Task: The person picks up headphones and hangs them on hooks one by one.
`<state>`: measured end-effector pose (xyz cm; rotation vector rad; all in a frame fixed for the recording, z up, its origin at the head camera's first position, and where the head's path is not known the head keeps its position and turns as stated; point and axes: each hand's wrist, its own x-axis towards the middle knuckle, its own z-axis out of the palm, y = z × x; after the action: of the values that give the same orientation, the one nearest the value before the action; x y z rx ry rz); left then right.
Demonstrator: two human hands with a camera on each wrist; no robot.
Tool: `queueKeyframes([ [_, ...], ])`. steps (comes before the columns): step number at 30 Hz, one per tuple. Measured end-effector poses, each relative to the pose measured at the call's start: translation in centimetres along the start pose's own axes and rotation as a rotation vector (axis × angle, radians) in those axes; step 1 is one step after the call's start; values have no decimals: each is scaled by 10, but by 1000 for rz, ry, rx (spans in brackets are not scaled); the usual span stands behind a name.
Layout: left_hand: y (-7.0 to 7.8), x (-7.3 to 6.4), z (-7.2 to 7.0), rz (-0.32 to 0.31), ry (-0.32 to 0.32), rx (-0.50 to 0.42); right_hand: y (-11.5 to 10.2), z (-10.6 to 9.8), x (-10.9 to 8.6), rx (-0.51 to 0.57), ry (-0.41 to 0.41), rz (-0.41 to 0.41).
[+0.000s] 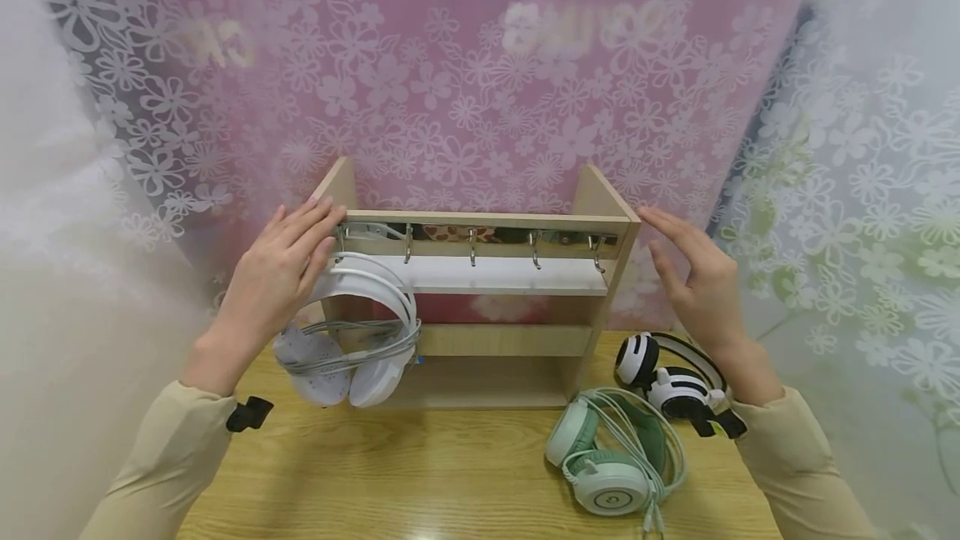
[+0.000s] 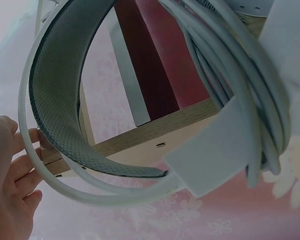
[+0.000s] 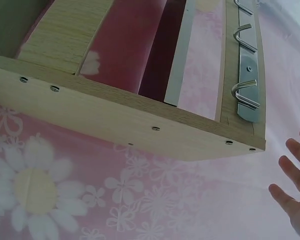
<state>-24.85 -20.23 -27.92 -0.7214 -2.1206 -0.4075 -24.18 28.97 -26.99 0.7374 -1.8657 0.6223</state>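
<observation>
The white headphones [image 1: 382, 373] are hanging at the left end of the wooden rack [image 1: 465, 340], apparently from the leftmost of its hooks [image 1: 472, 247], though the left hand [image 1: 270, 273] is partly hiding that spot. This hand is resting with nearly straight fingers at the rack's upper left corner, beside the headband [image 2: 55, 75], and is not gripping the headphones. The right hand [image 1: 701, 290] is hovering, fingers loosely extended, at the rack's upper right corner and is holding nothing; whether a fingertip is touching the wood, one cannot tell. Green headphones [image 1: 611, 482] and black-and-white headphones [image 1: 675, 390] are lying on the table [image 1: 450, 473] near the rack's right end.

If the headband is sitting only on the hook's tip, a brush from the left hand could be sending it off the rack. The looped cable [image 2: 260, 115] could be catching on the fingers and dragging the headphones down. An uneven push on one corner could be skewing the rack and setting the headphones swinging.
</observation>
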Motion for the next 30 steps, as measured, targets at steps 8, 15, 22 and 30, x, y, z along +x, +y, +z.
queueKeyframes([
  [8, 0, -1, 0, 2, 1, 6, -11, -7, -5, 95, 76, 150],
  [15, 0, -2, 1, 2, 6, 5, 13, -9, -31, 103, 29, 268],
  [22, -1, -3, 5, -3, 16, 2, 24, -10, -56, 132, 4, 332],
  [30, 1, -3, 4, -20, 10, -4, 30, -9, -83, 116, -43, 468],
])
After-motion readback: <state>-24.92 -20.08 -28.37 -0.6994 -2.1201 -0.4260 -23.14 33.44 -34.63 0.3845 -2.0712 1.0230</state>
